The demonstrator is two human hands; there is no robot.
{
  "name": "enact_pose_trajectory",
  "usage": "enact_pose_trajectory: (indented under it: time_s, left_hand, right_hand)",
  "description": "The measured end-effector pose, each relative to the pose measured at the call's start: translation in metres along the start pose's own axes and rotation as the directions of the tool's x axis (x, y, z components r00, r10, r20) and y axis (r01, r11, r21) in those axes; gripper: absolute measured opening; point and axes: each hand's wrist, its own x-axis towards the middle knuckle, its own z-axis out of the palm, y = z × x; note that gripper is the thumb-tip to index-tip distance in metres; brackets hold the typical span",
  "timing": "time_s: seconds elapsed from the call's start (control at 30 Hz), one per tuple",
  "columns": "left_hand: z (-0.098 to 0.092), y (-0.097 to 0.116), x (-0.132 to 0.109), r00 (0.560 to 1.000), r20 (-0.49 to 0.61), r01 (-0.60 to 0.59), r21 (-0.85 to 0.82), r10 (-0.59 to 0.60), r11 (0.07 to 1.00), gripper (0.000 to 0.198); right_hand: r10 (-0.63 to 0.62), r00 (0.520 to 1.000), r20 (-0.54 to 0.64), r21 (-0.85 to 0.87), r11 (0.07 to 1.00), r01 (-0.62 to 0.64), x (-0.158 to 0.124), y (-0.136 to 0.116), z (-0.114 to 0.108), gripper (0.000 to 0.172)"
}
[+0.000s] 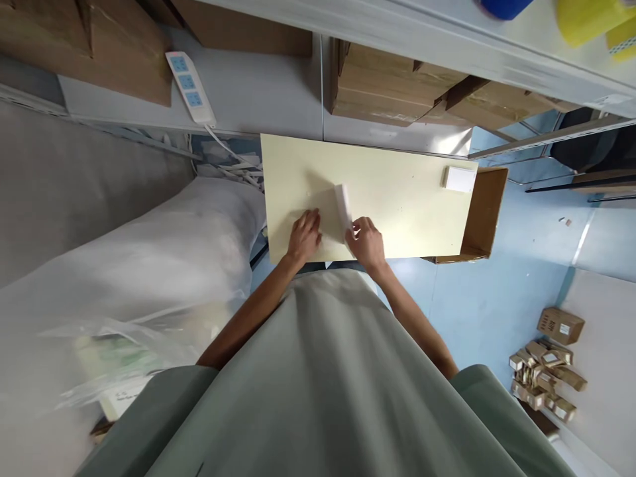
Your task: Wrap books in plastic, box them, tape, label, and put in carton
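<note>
We take the cream board (pixel 412 225) as our landmark. The white strip (pixel 342 202) is over the board's left half, with its long axis running mostly from the far edge toward the near edge, its far end leaning a little left. Our right hand (pixel 366 244) is the nearer of the 2, at the board's near edge and touching the strip; from its fingers, most of the strip stretches toward the board's far edge. The thumb and forefinger are pinched together on the strip's near part, while the other fingers curl in. We cannot tell whether the strip lies flat on the board or stands tilted on it.

Our left hand (pixel 305 235) is palm down over the board's left part, just left of the strip and apart from it. Its fingers are close together and slightly bent; we see nothing in them, but the palm is hidden, so we cannot tell whether it covers anything.

At the board's far right corner sits 1 small white box (pixel 460 179). An open carton (pixel 489 212) shows below the board's right end, and 1 power strip (pixel 191 89) lies beyond its far left corner.
</note>
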Motion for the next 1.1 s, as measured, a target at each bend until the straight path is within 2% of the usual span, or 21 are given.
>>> enact_pose_trajectory:
  time_s: [0.13,0.23,0.33,0.43,0.5,0.57,0.63,0.7,0.73,0.83,0.97,1.1]
  left_hand:
    - [-0.026,-0.028,-0.029,0.982,-0.135,0.124,-0.053,-0.13,0.991,0.057]
    - [-0.035,-0.04,-0.043,0.952,-0.232,0.18,-0.097,-0.198,0.979,0.05]
    - [-0.035,-0.045,-0.048,0.948,-0.237,0.188,-0.125,-0.214,0.974,0.045]
    - [-0.03,-0.044,-0.047,0.952,-0.203,0.196,-0.177,-0.231,0.964,0.042]
    - [-0.023,-0.041,-0.043,0.948,-0.187,0.216,-0.224,-0.259,0.95,0.04]
    - [-0.015,-0.039,-0.039,0.939,-0.183,0.239,-0.257,-0.29,0.936,0.04]
    - [-0.007,-0.036,-0.034,0.931,-0.184,0.259,-0.273,-0.315,0.926,0.04]
    - [-0.001,-0.034,-0.03,0.929,-0.172,0.274,-0.278,-0.328,0.921,0.041]
    - [0.001,-0.033,-0.029,0.929,-0.164,0.28,-0.277,-0.332,0.919,0.041]
    - [0.006,-0.031,-0.027,0.928,-0.155,0.291,-0.268,-0.339,0.918,0.041]
    - [0.007,-0.031,-0.026,0.925,-0.17,0.284,-0.28,-0.339,0.917,0.045]
    - [-0.004,-0.039,-0.015,0.926,-0.178,0.282,-0.263,-0.333,0.923,0.053]
  right_hand:
    - [-0.066,0.983,0.174,-0.163,0.982,0.094,0.006,-0.049,0.039,0.02]
    - [-0.083,0.959,0.27,-0.215,0.966,0.144,0.021,-0.076,0.079,0.027]
    - [-0.074,0.946,0.316,-0.209,0.967,0.146,0.038,-0.091,0.114,0.034]
    - [-0.068,0.946,0.318,-0.176,0.976,0.129,0.047,-0.094,0.131,0.033]
    - [-0.074,0.938,0.338,-0.139,0.982,0.127,0.049,-0.086,0.13,0.031]
    - [-0.096,0.937,0.335,-0.086,0.988,0.132,0.049,-0.067,0.121,0.028]
    - [-0.101,0.965,0.244,-0.021,0.994,0.11,0.045,-0.038,0.108,0.027]
    - [-0.029,0.997,0.077,0.051,0.998,0.025,0.04,-0.006,0.096,0.033]
    - [0.027,0.999,0.04,0.093,0.995,-0.031,0.038,0.01,0.092,0.037]
    - [0.119,0.989,0.083,0.201,0.97,-0.134,0.032,0.043,0.091,0.046]
    - [0.125,0.988,0.089,0.22,0.965,-0.142,0.03,0.051,0.101,0.048]
    - [0.143,0.986,0.082,0.228,0.961,-0.158,0.043,0.034,0.106,0.048]
